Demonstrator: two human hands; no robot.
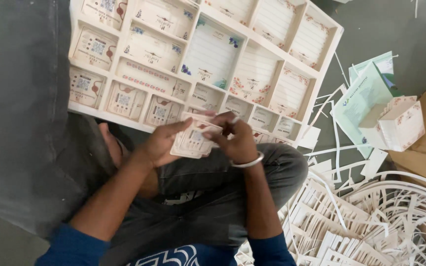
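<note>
Blue sleeves (75,244) sit nearest the lens, forearms reaching up over grey trousers (213,197). Left hand (161,143) is closed under a small stack of printed cards (193,140); right hand (237,140), wearing a silver bangle (247,162), pinches the stack's top edge. At 12 o'clock lies a white compartment tray (329,54) of sorted cards. Paper offcuts (371,216) heap at 4 o'clock; a small carton (403,123) rests at 3.
</note>
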